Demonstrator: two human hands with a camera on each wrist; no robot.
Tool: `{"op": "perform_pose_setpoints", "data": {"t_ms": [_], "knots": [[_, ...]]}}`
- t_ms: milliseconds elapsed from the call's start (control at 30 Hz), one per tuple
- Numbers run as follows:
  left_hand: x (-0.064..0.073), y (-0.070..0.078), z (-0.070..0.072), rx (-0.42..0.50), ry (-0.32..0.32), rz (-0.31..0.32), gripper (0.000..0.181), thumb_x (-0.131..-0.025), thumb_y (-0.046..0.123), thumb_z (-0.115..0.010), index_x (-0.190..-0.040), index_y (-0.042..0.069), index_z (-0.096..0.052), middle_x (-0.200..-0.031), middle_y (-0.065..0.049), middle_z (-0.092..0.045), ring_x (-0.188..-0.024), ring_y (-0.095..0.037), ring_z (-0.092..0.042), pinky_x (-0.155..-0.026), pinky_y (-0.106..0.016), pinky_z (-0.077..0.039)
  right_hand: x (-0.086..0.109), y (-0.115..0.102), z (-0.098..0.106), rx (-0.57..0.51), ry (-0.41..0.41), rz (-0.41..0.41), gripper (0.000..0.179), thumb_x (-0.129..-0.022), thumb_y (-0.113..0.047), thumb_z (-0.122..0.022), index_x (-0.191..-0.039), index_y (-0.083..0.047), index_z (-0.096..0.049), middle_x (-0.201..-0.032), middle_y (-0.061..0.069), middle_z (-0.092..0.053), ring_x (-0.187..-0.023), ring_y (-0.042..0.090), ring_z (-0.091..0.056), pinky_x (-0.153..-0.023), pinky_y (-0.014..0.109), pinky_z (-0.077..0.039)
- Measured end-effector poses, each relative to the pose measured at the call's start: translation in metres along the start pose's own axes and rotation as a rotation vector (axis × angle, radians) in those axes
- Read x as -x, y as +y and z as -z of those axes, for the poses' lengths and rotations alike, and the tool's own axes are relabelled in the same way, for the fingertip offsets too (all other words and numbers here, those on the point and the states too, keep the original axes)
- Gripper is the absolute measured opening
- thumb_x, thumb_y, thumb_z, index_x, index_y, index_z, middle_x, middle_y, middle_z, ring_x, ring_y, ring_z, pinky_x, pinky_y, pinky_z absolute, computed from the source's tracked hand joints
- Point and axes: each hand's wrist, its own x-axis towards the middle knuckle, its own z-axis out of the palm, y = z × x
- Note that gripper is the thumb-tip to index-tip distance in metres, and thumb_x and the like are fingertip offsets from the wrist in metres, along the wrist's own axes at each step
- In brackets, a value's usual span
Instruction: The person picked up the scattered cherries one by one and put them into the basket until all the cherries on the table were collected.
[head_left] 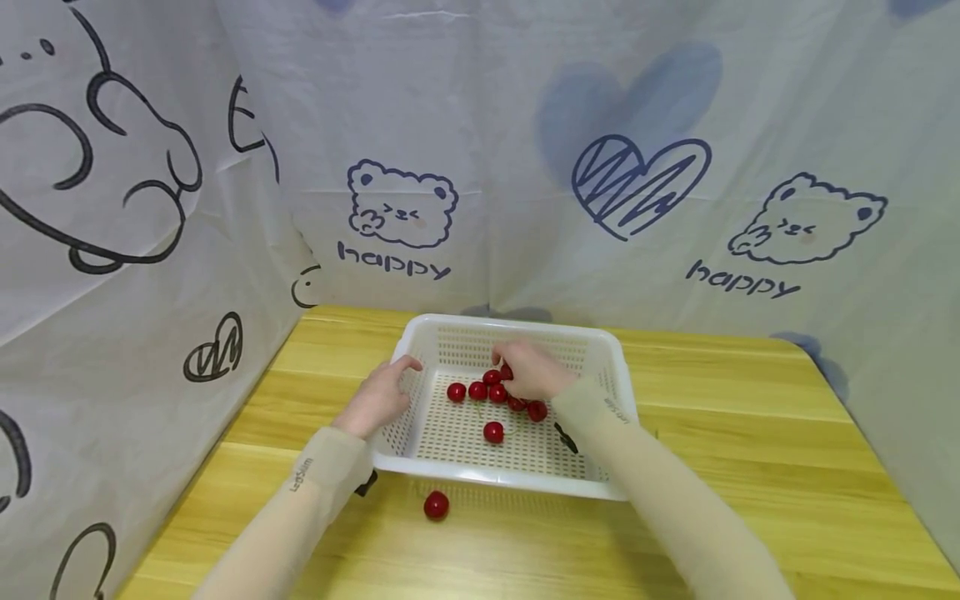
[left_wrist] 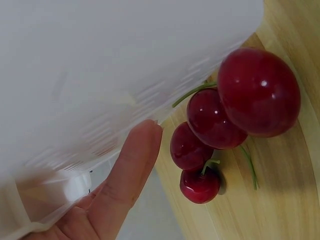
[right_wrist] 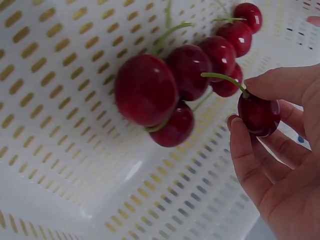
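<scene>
A white perforated plastic basket [head_left: 480, 477] stands on the table with several red cherries [head_left: 493, 432] inside. My right hand [head_left: 528, 369] is over the basket's interior and pinches one dark red cherry [right_wrist: 259, 116] between thumb and fingers. Its green stem sticks out toward the other cherries [right_wrist: 146, 90] on the basket floor. At the basket's left side, my left hand [head_left: 378, 398] holds the rim, with one finger [left_wrist: 134, 167] straight along the wall in the left wrist view. Beyond that fingertip, several cherries [left_wrist: 259, 92] lie on the tabletop, some with green stems.
A single cherry [head_left: 437, 505] lies on the yellow wood-grain table [head_left: 750, 433] in front of the basket. White cloth [head_left: 525, 167] with printed bears and hearts hangs behind the table and along its left side.
</scene>
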Motion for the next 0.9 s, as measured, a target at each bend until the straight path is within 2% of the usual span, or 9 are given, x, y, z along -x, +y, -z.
{"op": "perform_pose_setpoints", "data": {"t_ms": [267, 533, 767, 900], "knots": [[0.0, 0.001, 0.001, -0.013, 0.004, -0.006, 0.06, -0.087, -0.009, -0.053, -0.143, 0.013, -0.048, -0.141, -0.025, -0.047, -0.104, -0.039, -0.064, -0.059, -0.033, -0.061, 0.0, 0.009, -0.008, 0.015, -0.013, 0.011, 0.033, -0.081, -0.001, -0.071, -0.113, -0.003, -0.066, -0.1, 0.012, -0.071, -0.088, 0.021, -0.062, -0.081, 0.036, -0.054], [0.003, 0.002, 0.001, -0.014, 0.007, 0.001, 0.06, -0.087, -0.01, -0.053, -0.142, 0.014, -0.048, -0.14, -0.025, -0.048, -0.108, -0.04, -0.063, -0.062, -0.036, -0.061, 0.0, 0.011, -0.01, -0.012, -0.036, -0.03, 0.033, -0.082, 0.0, -0.071, -0.114, -0.003, -0.065, -0.099, 0.011, -0.069, -0.089, 0.022, -0.062, -0.083, 0.037, -0.054], [0.003, 0.002, 0.001, -0.015, 0.009, 0.01, 0.06, -0.088, -0.009, -0.053, -0.142, 0.014, -0.049, -0.141, -0.025, -0.048, -0.11, -0.041, -0.063, -0.065, -0.038, -0.062, -0.001, 0.011, -0.011, 0.006, -0.025, -0.052, 0.034, -0.083, 0.0, -0.068, -0.116, -0.005, -0.065, -0.111, 0.013, -0.069, -0.105, 0.028, -0.065, -0.093, 0.042, -0.055], [0.003, 0.003, 0.0, -0.022, 0.014, 0.01, 0.06, -0.087, -0.01, -0.053, -0.141, 0.014, -0.049, -0.14, -0.024, -0.048, -0.109, -0.04, -0.063, -0.065, -0.038, -0.062, 0.001, 0.011, -0.008, 0.001, -0.025, -0.06, 0.033, -0.084, 0.0, -0.067, -0.117, -0.005, -0.065, -0.115, 0.014, -0.069, -0.108, 0.029, -0.065, -0.096, 0.043, -0.055]]}}
